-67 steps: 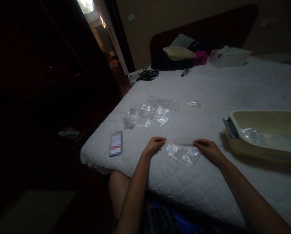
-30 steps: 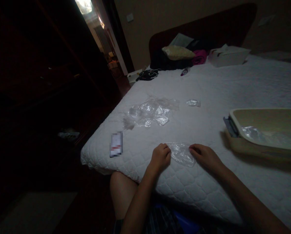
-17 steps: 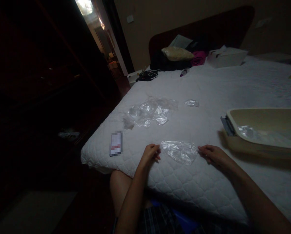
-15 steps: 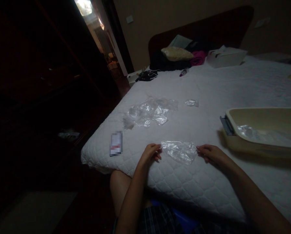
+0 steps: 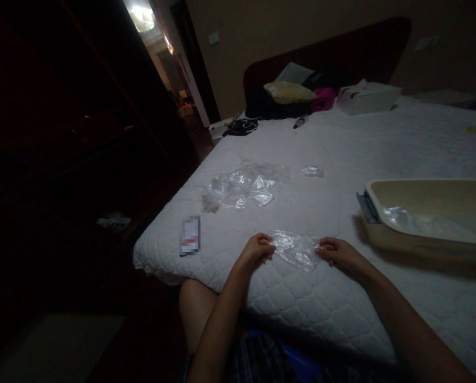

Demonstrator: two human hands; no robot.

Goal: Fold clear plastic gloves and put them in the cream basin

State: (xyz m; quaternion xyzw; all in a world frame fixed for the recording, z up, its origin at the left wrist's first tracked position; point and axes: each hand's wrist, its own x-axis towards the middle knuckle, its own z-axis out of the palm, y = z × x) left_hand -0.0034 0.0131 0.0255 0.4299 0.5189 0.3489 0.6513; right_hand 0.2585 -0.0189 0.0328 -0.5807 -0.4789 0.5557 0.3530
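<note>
A small clear plastic bag (image 5: pixel 296 249) lies on the white quilted mattress (image 5: pixel 342 154) near its front edge. My left hand (image 5: pixel 257 249) pinches the bag's left edge with curled fingers. My right hand (image 5: pixel 336 251) pinches its right edge the same way. The bag is stretched between the two hands, resting on the mattress.
A heap of clear plastic bags (image 5: pixel 244 186) lies farther back, with one loose bag (image 5: pixel 312 171) beside it. A beige tub (image 5: pixel 429 213) holding clear plastic stands at the right. A small card (image 5: pixel 190 235) lies at the left corner. Clothes and a white box (image 5: pixel 368 98) sit by the headboard.
Half a second ago my fingers lay beside the bag with its ends free. Both hands have since closed on its left and right edges and drawn slightly nearer each other.
</note>
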